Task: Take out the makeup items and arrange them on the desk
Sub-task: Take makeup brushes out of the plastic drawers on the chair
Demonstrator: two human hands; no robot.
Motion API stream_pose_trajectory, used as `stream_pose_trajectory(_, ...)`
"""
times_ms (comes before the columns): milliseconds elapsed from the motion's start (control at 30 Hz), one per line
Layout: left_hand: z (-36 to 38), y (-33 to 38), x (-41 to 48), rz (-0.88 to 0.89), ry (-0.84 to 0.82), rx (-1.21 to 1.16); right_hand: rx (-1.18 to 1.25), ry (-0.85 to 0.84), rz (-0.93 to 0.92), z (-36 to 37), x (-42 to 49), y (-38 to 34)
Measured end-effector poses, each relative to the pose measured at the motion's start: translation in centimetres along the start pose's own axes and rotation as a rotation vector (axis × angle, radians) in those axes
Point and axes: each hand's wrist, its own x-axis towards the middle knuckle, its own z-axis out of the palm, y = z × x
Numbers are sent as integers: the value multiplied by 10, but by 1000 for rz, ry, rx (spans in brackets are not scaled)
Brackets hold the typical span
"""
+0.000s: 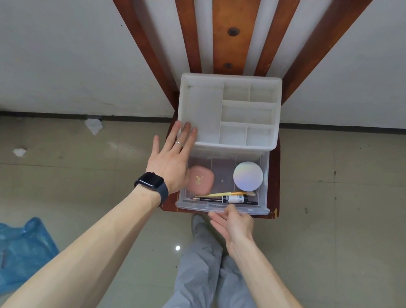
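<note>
Two hands engaged. Right hand, at 6 o'clock, pinches the front lip of the drawer. Pink compact, round compact and brushes lie inside. Left hand, fingers flat at 9 o'clock, presses the organizer, presumably to stop it sliding.

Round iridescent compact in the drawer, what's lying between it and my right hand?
In the head view, a yellow-handled brush, a black-and-white tube and a thin black pencil lie between the round iridescent compact and the right hand.

Two compacts, one brush, one pencil, one tube, one drawer
</note>
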Motion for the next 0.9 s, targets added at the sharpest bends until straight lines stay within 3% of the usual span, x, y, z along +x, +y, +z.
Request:
stream_pose_trajectory(467,-1,0,-1,32,29,21,-21,17,25,-10,3,5)
stream_pose_trajectory(633,14,-1,-11,136,279,81,-78,50,95,-25,16,26)
stream_pose_trajectory(733,36,8,-26,162,436,-55,-110,52,123,-25,30,26)
stream_pose_trajectory(800,61,14,-36,162,380,-138,-121,48,131,-23,42,26)
stream_pose_trajectory(900,99,23,-42,88,134,-187,-127,31,139,-21,60,27)
